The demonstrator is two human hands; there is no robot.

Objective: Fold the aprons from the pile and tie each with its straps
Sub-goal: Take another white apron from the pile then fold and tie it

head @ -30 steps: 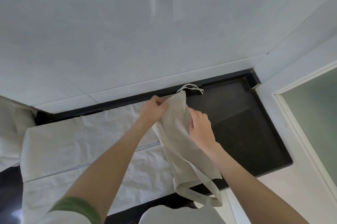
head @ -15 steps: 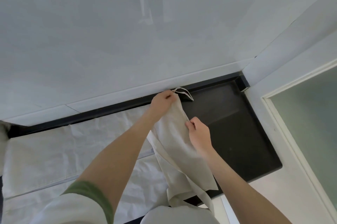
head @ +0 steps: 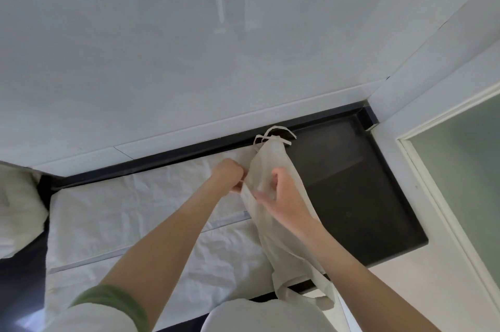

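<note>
Left hand [head: 228,173] and right hand [head: 284,199], both in pinch grips on the narrow folded apron [head: 272,158], over the dark desk [head: 351,196].

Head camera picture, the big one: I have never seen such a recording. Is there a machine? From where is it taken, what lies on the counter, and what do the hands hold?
There is no machine: a person works with two bare hands. The camera sits on the person's head and looks forward and down, so both arms enter from the bottom. A black counter runs along a white wall. A creased white cloth covers its left part. A white heap lies at the far left; I cannot tell what it is. Both hands hold a narrow folded apron, with thin straps at its far end. The left hand pinches its left edge; the right hand has its grip round the middle.
</note>
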